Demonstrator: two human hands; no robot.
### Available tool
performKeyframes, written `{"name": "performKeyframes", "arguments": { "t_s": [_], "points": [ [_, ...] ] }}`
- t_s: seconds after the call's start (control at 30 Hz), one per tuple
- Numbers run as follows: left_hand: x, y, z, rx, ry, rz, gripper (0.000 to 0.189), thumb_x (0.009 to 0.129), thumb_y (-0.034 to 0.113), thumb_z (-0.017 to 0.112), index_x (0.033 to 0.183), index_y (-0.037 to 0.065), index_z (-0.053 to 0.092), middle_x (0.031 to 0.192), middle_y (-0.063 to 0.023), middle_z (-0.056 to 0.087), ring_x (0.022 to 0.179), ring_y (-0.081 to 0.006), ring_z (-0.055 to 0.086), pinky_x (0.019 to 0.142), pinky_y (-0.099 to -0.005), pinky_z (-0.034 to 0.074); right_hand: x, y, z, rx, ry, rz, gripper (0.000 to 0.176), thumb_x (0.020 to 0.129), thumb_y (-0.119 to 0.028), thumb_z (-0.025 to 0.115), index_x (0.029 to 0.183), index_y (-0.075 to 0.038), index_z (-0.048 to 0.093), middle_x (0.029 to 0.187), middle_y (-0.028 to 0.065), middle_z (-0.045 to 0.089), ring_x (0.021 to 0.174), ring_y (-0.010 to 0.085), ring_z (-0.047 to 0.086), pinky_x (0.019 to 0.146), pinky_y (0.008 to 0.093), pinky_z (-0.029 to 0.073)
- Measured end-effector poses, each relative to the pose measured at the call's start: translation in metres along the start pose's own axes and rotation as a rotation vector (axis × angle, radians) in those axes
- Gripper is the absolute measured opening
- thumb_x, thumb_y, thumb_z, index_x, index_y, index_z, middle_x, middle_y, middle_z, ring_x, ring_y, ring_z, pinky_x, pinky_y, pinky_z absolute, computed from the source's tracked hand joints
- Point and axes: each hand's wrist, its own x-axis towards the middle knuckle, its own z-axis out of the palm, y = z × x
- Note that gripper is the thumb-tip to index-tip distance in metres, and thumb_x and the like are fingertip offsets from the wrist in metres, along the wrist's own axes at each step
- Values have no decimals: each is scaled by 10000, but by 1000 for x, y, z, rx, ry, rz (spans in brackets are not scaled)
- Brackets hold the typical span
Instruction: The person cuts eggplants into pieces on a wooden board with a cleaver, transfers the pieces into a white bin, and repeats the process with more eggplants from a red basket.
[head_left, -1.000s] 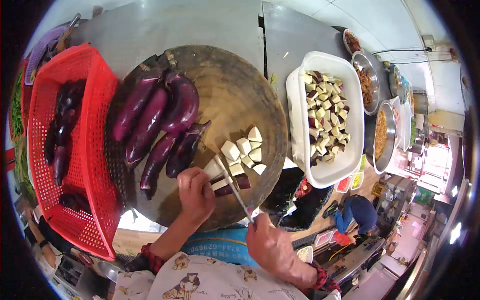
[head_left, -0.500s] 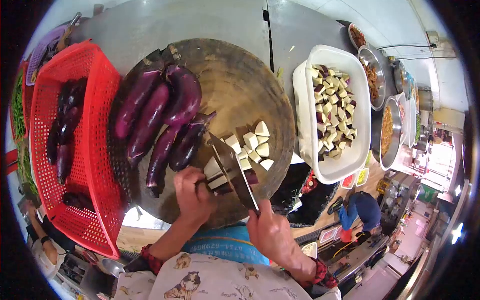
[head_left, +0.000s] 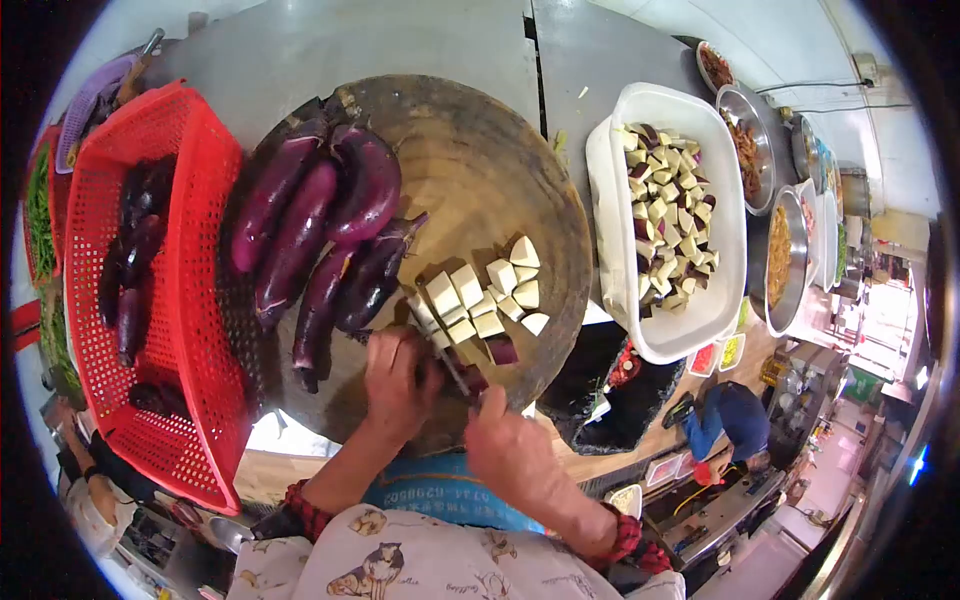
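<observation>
My right hand (head_left: 512,442) grips the handle of a kitchen knife (head_left: 452,366), whose blade now stands nearly edge-on to the camera. Beside the blade, the curled fingers of my left hand (head_left: 400,388) press on eggplant that is mostly hidden under them. Pale cut eggplant chunks (head_left: 488,300) lie just right of the blade, one showing purple skin. All of this rests on a round wooden chopping block (head_left: 470,150). Several whole purple eggplants (head_left: 296,245) lie together on the block's left side.
A red perforated basket (head_left: 205,190) with dark eggplants stands at the left. On the right, a white tub (head_left: 668,352) holds eggplant chunks, with metal bowls (head_left: 790,262) of food beyond it. Another person (head_left: 738,425) bends low at the lower right; another person's arm shows at lower left.
The knife has moved left and down, its blade turning from showing its flat side to nearly edge-on. More cut chunks show right of it. Both hands have shifted slightly.
</observation>
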Motion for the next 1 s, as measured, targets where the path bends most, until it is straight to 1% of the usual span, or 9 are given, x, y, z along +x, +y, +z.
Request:
{"name": "performKeyframes", "arguments": {
  "t_s": [0.23, 0.33, 0.47, 0.63, 0.7, 0.77, 0.83, 0.87, 1.0],
  "points": [
    [-18, 13, -10, 7, 117, 6, 215, 790, 54, 623, 979, 29, 524, 1030, -151, 549, 930, -316, 536, 837, -399, 437, -12, 27, -38, 379, 188, -63, 217, 910, -184, 571, 886, 4, 466, 533, 180, 565, 472, 322, 614, 425, 453, 472],
    [-33, 18, -16, -938, 120, -295, 371, 954, 351, 503, 1143, 32, 521, 1205, -113, 522, 1085, -234, 508, 956, -408, 404, -3, 42, -55, 1005, -124, 152, 218, 938, -182, 542, 807, -23, 472, 508, 39, 504, 420, 134, 501, 394, 280, 388],
    [19, 62, -46, -1836, -186, -843, 754, 945, 602, 312, 1445, 38, 330, 1434, -113, 426, 1325, -271, 398, 1088, -438, 313, 7, 56, -33, 1533, -440, 240, 234, 951, -159, 533, 747, -70, 464, 499, -8, 435, 407, 83, 411, 364, 255, 322],
    [13, 40, -37, -1844, -290, -972, 740, 946, 607, 323, 1433, 51, 360, 1396, -117, 461, 1273, -273, 449, 1037, -452, 364, 12, 66, -19, 1498, -373, 176, 233, 965, -175, 530, 766, -83, 453, 498, -1, 410, 384, 93, 400, 353, 263, 338],
    [5, 20, -28, -2013, -315, -671, 681, 963, 570, 326, 1385, 45, 425, 1287, -114, 524, 1144, -241, 524, 942, -436, 437, 13, 72, -20, 1485, -285, 192, 236, 970, -176, 522, 765, -81, 454, 495, 4, 410, 383, 97, 403, 353, 266, 345],
    [13, 31, -31, -1927, -208, -698, 563, 959, 493, 418, 1303, 56, 503, 1250, -104, 524, 1045, -228, 547, 914, -413, 456, 11, 85, -23, 1645, -68, 266, 248, 975, -182, 513, 763, -68, 452, 493, 13, 424, 378, 110, 423, 354, 274, 355],
    [16, 38, -29, -1116, -49, -485, 472, 948, 375, 527, 1301, 62, 506, 1249, -134, 522, 1060, -255, 551, 936, -445, 447, -1, 88, -38, 1457, 89, 384, 286, 979, -168, 454, 731, -31, 495, 442, 11, 365, 339, 132, 404, 343, 294, 388],
    [13, 25, -24, -588, -102, -158, 643, 860, 386, 679, 1354, 52, 439, 1348, -199, 437, 1206, -334, 471, 1022, -510, 374, -9, 95, -34, 1305, 154, 385, 296, 980, -169, 450, 723, -28, 491, 442, 17, 377, 341, 135, 411, 346, 294, 389],
    [-7, 18, -13, 174, -208, 172, 968, 673, 612, 759, 1372, 32, 426, 1490, -268, 209, 1309, -564, 271, 1033, -642, 290, -42, 111, -20, 933, 169, 474, 306, 983, -173, 447, 722, -18, 491, 450, 38, 424, 352, 144, 443, 356, 297, 397]
  ]
}}
